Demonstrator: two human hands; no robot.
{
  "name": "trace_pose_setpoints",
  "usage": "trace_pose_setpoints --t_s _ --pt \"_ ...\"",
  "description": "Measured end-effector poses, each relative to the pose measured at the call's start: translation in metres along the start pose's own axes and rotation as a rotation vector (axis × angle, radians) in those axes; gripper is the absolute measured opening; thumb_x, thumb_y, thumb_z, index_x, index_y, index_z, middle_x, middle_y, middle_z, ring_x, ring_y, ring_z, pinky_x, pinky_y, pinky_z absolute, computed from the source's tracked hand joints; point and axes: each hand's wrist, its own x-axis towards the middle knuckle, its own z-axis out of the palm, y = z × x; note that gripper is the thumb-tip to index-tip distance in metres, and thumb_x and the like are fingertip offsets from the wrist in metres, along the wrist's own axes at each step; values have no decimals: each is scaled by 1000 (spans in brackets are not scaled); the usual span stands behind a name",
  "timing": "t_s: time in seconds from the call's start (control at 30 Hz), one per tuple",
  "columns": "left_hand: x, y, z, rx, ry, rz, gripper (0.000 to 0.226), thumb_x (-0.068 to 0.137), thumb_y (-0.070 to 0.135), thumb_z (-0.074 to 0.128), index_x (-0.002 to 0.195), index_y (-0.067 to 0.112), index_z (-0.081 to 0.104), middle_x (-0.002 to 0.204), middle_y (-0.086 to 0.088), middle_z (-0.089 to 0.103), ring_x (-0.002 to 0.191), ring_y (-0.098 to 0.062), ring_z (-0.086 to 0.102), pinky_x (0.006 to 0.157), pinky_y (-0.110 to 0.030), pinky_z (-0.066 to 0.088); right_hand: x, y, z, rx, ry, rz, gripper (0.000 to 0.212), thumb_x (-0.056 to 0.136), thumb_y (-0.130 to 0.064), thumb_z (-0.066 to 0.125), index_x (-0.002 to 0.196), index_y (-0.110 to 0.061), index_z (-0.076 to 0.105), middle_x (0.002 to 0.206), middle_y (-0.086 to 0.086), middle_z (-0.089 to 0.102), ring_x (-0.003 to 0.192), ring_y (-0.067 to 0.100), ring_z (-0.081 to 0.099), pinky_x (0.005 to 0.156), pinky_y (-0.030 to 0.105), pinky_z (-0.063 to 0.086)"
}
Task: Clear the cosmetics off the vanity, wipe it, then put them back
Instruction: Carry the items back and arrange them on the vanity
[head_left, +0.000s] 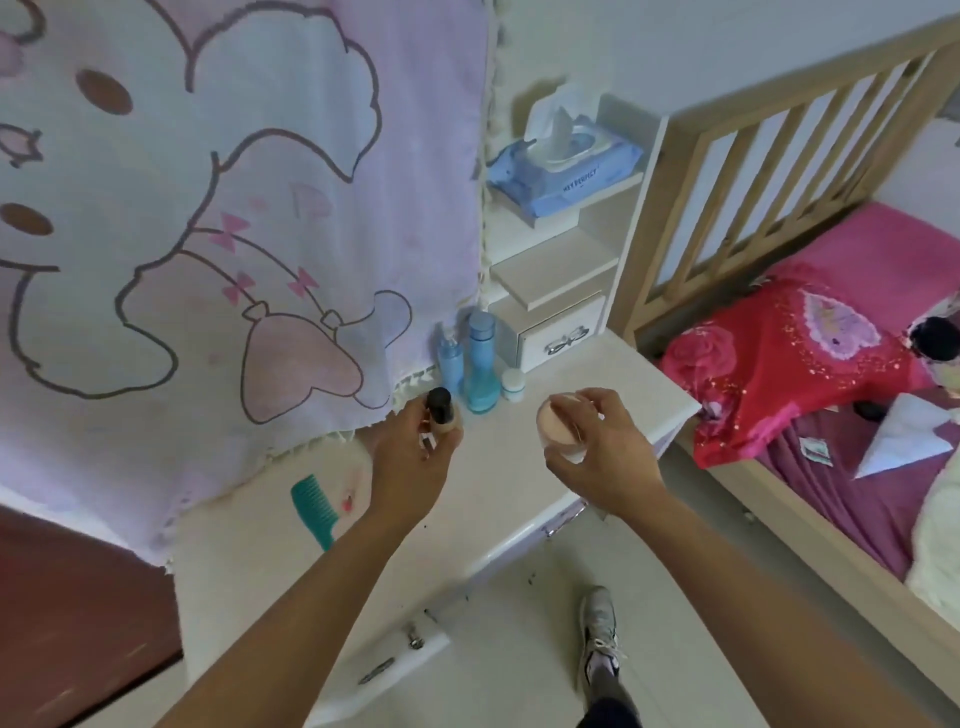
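white vanity top (467, 499) running from lower left toward the bed, mostly bare in the middle. draped over the mirror side at left, a pale pink cloth (234, 208) printed with a cartoon figure, its fringed hem lying on the top.

left hand (415, 457) raised just over the top near the cloth's hem, fingers wrapped round a small beige bottle (440, 418) with a black cap, held about upright. right hand (597, 452) raised nearer the front edge, thumb and fingers pinched round a small round jar (561, 434) with a peach-coloured top, tilted toward the camera (whether either touches the top, impossible to tell).

standing together at the back, against the cloth: a slim blue spray bottle (450, 366), a taller blue bottle (480, 364) just beside it, and a little white pot (513, 386) to the right of those. behind them, a small white drawer box (556, 340) with stepped shelves above.

up on the highest shelf, a blue pack of wipes (566, 166), lid open, one sheet sticking up.

lying flat on the left part of the top, well apart from the bottles: a teal comb (314, 506) and, near it, a small pink thing (347, 501), too blurred to name.

right of all this, a wooden bed (753, 156) with red and pink bedding. down on the floor, one grey shoe (600, 634).
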Motion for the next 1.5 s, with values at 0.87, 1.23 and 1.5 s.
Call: trace_pose_setpoints --t_s 0.87,1.23,1.5 --pt "88 -114 149 145 63 -593 30 81 13 70 105 24 55 98 4 64 84 -21 60 75 -32 50 144 118 174 90 -702 -233 70 70 -21 77 135 -20 48 125 7 42 102 32 57 79 41 56" --pt "86 -68 96 347 -46 -508 59 87 24 66 138 30 37 144 7 41 120 -21 51 91 -31 44 172 80 121 47 -602 -316 55 90 -40 60 139 -18 46 147 7 38 131 28 43 92 43 53" --pt "21 -19 0 732 593 -534 54 97 51 37 138 19 52 152 -14 37 140 -35 33 112 -56 28 190 -5 116 162 -487 -591 52 101 -47 33 148 -26 35 156 8 27 142 29 26 113 46 29"
